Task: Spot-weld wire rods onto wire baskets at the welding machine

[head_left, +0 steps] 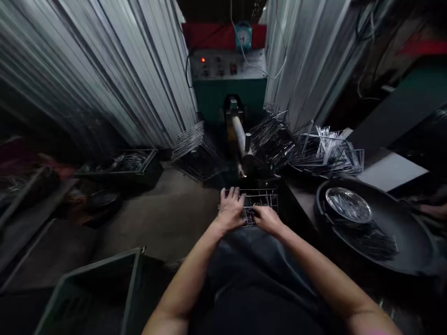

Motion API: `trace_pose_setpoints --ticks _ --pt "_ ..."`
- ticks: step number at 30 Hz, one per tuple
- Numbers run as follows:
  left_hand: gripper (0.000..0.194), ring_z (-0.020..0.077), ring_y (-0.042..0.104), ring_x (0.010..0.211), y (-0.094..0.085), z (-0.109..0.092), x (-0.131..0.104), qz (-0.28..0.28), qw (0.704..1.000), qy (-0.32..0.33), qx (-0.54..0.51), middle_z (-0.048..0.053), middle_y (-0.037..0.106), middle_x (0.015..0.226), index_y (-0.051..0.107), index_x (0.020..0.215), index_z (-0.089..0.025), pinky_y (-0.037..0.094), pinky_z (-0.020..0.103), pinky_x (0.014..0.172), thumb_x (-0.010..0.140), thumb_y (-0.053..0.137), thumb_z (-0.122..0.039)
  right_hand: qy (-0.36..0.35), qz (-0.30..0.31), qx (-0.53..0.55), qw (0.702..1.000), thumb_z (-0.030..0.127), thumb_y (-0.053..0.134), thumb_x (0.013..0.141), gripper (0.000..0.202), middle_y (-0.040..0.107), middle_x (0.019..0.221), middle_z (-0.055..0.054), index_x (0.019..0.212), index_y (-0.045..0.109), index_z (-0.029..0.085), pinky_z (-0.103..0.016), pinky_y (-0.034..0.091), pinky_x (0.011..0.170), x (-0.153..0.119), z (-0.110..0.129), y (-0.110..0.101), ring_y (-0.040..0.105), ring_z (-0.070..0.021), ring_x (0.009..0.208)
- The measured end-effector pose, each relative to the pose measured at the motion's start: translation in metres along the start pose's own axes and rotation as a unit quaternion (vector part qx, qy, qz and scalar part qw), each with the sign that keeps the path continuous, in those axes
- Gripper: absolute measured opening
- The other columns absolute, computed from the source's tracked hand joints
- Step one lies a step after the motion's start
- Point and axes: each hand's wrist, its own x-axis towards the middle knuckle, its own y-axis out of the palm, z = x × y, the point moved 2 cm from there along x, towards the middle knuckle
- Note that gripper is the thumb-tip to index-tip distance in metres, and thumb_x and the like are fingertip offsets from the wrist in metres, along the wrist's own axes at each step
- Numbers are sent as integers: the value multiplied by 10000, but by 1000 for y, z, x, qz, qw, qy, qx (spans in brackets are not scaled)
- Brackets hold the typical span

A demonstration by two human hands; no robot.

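While the left hand [230, 210] spreads its grip wide on the left end of the wire grid [261, 197], I cannot tell the right hand's [268, 218] grip, near the other end. Stacked racks [190, 142] flank the machine arm [239, 132] beyond; a dish [349, 204] sits inside the basin's [415, 242] far-left edge.

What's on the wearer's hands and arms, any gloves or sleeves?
Left hand and right hand: no gloves, no visible rings. Left forearm and right forearm: uncovered, no watch, cables or clear markings. Any sleeve edges at the frame bottom: can't tell.
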Motion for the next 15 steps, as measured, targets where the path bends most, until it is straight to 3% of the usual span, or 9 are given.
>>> trace_pose_setpoints --ticks 5,9,15 --pt "790 374 347 1212 -2 3 -2 5 1000 -2 -9 246 414 1302 442 1224 -81 176 549 1013 538 672 -399 -82 69 23 994 140 426 783 217 670 859 -71 836 635 165 -214 360 615 5 -5 -6 604 -164 777" --pt "779 371 350 1211 -3 13 -1 4 1000 -11 -26 237 416 1301 452 1214 -97 184 544 1010 544 662 -432 -163 48 12 985 122 497 728 261 645 952 -87 953 628 143 -221 395 704 10 -8 -10 587 -177 864" --pt "815 379 338 1218 0 28 3 15 998 -30 -50 231 406 1309 456 1210 -104 178 537 1017 496 694 -418 -161 37 -25 986 116 509 736 332 636 1021 -88 1047 622 151 -245 410 769 20 -6 -9 583 -195 936"
